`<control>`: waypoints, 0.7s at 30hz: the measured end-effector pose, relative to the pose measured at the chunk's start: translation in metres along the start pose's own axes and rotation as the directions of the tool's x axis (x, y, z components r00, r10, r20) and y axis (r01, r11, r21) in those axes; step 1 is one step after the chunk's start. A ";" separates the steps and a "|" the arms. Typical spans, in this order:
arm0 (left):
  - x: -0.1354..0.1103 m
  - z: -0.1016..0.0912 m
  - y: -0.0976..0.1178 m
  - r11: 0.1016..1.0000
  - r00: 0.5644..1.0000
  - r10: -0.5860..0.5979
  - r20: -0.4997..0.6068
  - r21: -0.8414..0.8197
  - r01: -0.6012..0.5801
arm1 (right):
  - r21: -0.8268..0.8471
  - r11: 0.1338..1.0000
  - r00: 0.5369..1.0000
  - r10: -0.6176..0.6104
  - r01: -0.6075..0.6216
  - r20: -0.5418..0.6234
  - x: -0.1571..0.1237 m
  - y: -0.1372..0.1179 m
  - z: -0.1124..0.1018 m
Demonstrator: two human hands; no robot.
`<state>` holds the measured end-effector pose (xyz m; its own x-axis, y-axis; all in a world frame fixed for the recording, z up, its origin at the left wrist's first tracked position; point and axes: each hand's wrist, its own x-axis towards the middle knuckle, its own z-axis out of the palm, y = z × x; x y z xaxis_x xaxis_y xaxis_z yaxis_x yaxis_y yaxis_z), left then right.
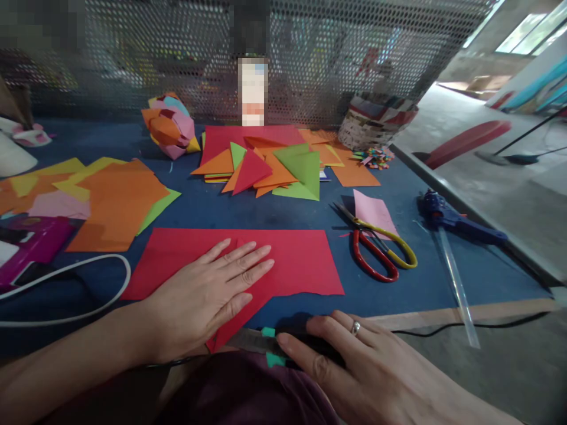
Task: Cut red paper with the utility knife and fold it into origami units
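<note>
My left hand lies flat on a sheet of red paper, fingers stretched out and slightly apart. From under that palm, a slanting pointed part of red paper reaches down past the table's front edge. My right hand is closed around the dark handle of a knife with green bands near its blade. Pointing left, the blade lies close to the red paper's lower tip; whether they touch I cannot tell. To the right of the sheet are scissors with red and yellow handles, partly over a pink paper piece.
Orange, green and red paper pieces are piled at the back. More paper lies left, near a purple device and white cable. A folded paper ball, woven basket and blue glue gun surround the work area.
</note>
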<state>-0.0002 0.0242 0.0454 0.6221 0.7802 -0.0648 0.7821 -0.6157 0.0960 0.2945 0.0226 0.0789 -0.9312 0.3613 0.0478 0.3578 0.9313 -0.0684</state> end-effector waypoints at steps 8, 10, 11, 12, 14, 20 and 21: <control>-0.001 0.001 0.001 1.000 1.000 -0.002 -0.006 -0.008 0.002 | 0.008 1.000 0.999 -0.014 0.015 -0.034 0.003 0.001 0.004; -0.002 0.002 0.001 1.000 1.000 0.003 -0.015 -0.003 -0.003 | 0.010 1.000 0.999 -0.013 0.014 -0.039 0.003 0.001 0.005; -0.002 0.002 0.001 1.000 1.000 0.007 -0.017 -0.001 -0.007 | 0.010 1.000 0.999 -0.015 0.016 -0.042 0.003 0.001 0.005; -0.002 0.002 0.001 1.000 1.000 0.008 -0.018 0.002 -0.008 | 0.008 1.000 0.999 -0.016 0.016 -0.041 0.003 0.001 0.005; -0.001 0.001 0.001 1.000 1.000 0.007 -0.019 0.006 -0.007 | 0.011 1.000 0.999 -0.018 0.019 -0.030 0.004 0.001 0.003; -0.001 0.000 0.001 1.000 1.000 0.010 -0.027 0.011 -0.009 | -0.008 0.999 0.999 -0.043 0.043 -0.028 0.005 0.003 0.000; -0.001 0.000 0.001 1.000 1.000 0.011 -0.029 0.011 -0.011 | -0.008 0.999 0.999 -0.044 0.044 -0.025 0.006 0.003 0.000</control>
<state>0.0003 0.0225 0.0454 0.6296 0.7762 -0.0349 0.7757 -0.6253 0.0857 0.2904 0.0273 0.0791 -0.9440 0.3212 0.0756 0.3174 0.9465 -0.0585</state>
